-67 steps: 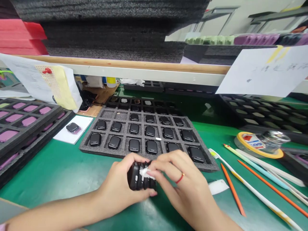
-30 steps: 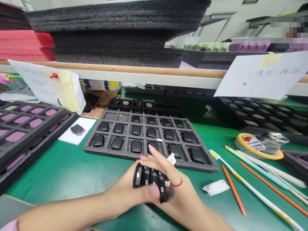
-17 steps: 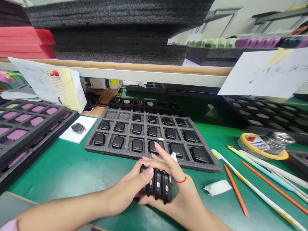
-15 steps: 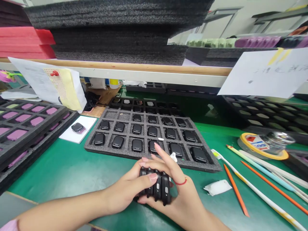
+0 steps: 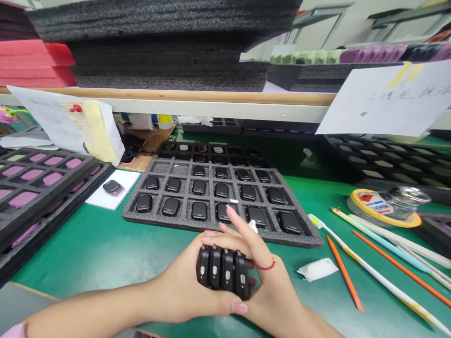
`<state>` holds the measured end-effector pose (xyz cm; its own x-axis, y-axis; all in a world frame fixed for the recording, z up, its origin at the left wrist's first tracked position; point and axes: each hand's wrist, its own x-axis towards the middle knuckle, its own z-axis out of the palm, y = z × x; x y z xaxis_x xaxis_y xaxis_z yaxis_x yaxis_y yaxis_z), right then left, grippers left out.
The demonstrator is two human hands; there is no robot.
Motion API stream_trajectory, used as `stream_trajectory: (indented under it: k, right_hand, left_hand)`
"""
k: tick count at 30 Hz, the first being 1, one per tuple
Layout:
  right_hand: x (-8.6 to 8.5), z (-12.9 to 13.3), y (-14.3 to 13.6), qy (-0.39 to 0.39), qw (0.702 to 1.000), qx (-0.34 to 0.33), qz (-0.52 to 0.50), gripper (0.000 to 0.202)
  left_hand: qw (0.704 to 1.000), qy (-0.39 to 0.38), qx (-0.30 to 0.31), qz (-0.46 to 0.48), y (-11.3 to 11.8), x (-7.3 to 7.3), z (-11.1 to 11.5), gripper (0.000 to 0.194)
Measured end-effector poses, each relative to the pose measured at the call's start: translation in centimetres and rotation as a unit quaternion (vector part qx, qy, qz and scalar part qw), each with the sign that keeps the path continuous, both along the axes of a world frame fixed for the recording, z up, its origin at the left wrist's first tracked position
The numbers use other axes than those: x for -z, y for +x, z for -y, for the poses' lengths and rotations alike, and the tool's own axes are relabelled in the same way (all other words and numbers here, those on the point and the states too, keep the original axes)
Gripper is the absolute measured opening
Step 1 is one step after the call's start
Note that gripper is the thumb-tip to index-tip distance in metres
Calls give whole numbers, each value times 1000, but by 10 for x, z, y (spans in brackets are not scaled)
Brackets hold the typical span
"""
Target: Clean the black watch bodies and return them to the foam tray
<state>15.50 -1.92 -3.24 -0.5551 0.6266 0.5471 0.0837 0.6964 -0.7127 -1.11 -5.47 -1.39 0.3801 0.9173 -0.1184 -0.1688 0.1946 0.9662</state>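
Several black smartwatch cases [image 5: 221, 271] stand side by side in a row between my two hands, with small silver side buttons facing me. My left hand [image 5: 186, 281] wraps round the row's left end, its thumb stretched along the underside. Around the right end curls my right hand [image 5: 262, 277], with a red string on it; its index finger points up, away from the cases. Just beyond lies a grey foam tray [image 5: 141, 217], many of its pockets filled with similar black watch cases [image 5: 199, 211]. My raised fingertip overlaps the tray's front row in view.
Foam trays with purple pieces [image 5: 23, 199] are stacked at left, beside a white pad [image 5: 116, 199] bearing one watch case. Right: a toothbrush [image 5: 352, 256], orange sticks [image 5: 343, 272], a white wrapper [image 5: 317, 269], a tape roll [image 5: 355, 209]. A shelf edge [image 5: 211, 101] crosses above.
My left thumb has moved from the top of the watch cases down beneath them. The row has turned so its side buttons now show more fully. The view has shifted slightly.
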Motion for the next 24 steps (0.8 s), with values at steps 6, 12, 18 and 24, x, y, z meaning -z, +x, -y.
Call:
stream_trajectory:
  k: [6, 12, 18, 24]
  right_hand:
    - [1, -2, 0, -13, 1000, -12, -15, 96]
    - [6, -1, 0, -47, 998, -4, -29, 99]
    - [8, -3, 1, -42, 998, -3, -47, 102]
    - [5, -4, 1, -47, 998, 7, -44, 103]
  left_hand:
    - [997, -59, -5, 40, 5, 5, 2, 69]
    - [994, -40, 27, 95, 3, -1, 2, 59]
    - [991, -50, 53, 113, -1, -4, -4, 48]
    - [992, -61, 51, 98, 0, -3, -7, 53]
